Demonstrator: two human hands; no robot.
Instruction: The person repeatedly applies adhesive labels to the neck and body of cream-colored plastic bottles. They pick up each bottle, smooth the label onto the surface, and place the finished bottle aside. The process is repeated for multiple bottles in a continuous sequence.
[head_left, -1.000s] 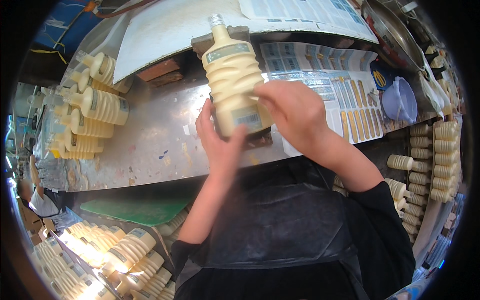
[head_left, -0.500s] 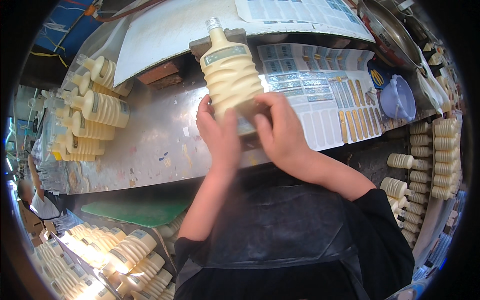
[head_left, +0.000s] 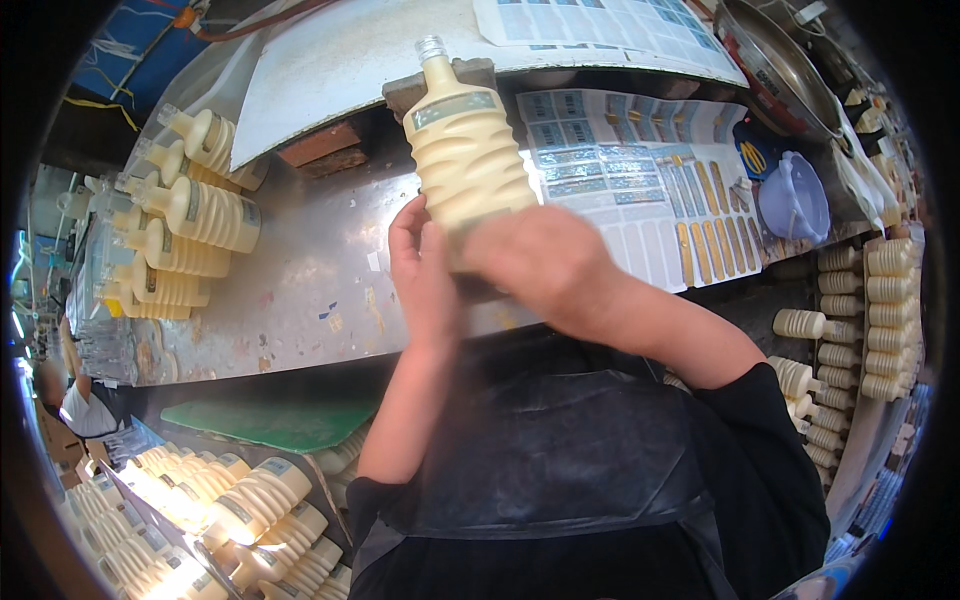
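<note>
I am gripping a cream ribbed bottle (head_left: 468,155) with both hands over the middle of the metal bench (head_left: 300,290). My left hand (head_left: 422,275) is wrapping its fingers closed around the bottle's lower left side, and my right hand (head_left: 545,268) is closing over its base from the right, somewhat blurred. The bottle is pointing away from me, its small clear cap toward the far edge of the bench, and a narrow label band is sitting just below its neck. Under it a dark block (head_left: 400,90) is showing at the far edge.

Along the left end of the bench a pile of matching bottles (head_left: 185,215) is lying on its side. On the right half, sheets of stickers (head_left: 640,170) are lying flat, reaching toward the right edge, where a pale purple cup (head_left: 795,200) is sitting just beside them. Beyond the right edge, more bottles (head_left: 860,310) are stacking up in rows. Below the near edge, at the lower left, a crate of bottles (head_left: 220,510) is standing near a green mat (head_left: 270,420).
</note>
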